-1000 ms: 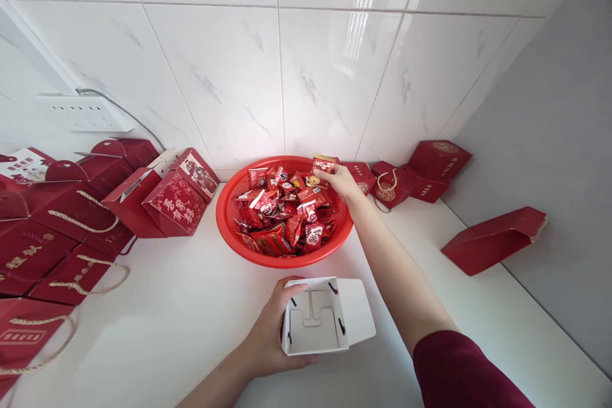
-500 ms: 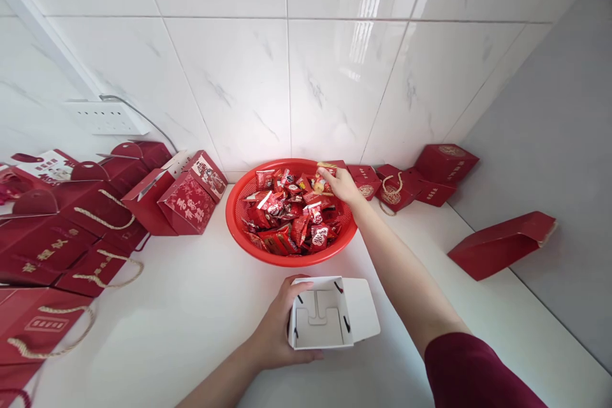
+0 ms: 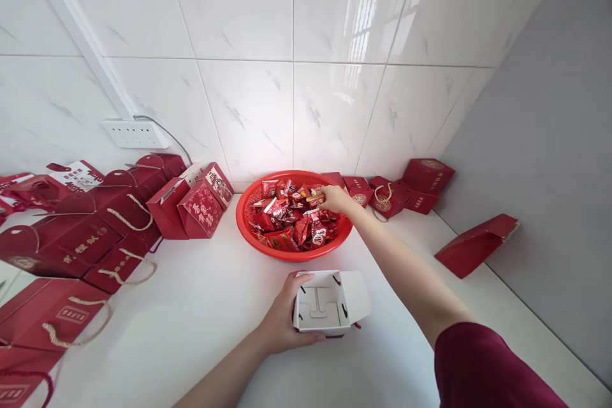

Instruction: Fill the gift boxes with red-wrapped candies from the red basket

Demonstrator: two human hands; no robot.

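My left hand grips the left side of an open gift box, its thumb over the top edge and fingers beneath. The box is white inside with nothing in it, and its flap hangs out to the right. Beyond it sits a red plastic basket heaped with red-wrapped candies. My right hand reaches over the basket's right rim, fingers closed on a small red-and-gold candy packet among the others. The fingertips are partly hidden.
Red gift boxes with rope handles crowd the left side. Two upright red boxes stand left of the basket. More red boxes line the wall at right, and one tilted box leans against the grey panel. A socket strip is on the wall.
My right hand has lowered from above the basket into the candies, with the packet it held. My left hand still holds the box. The view has tilted upward.
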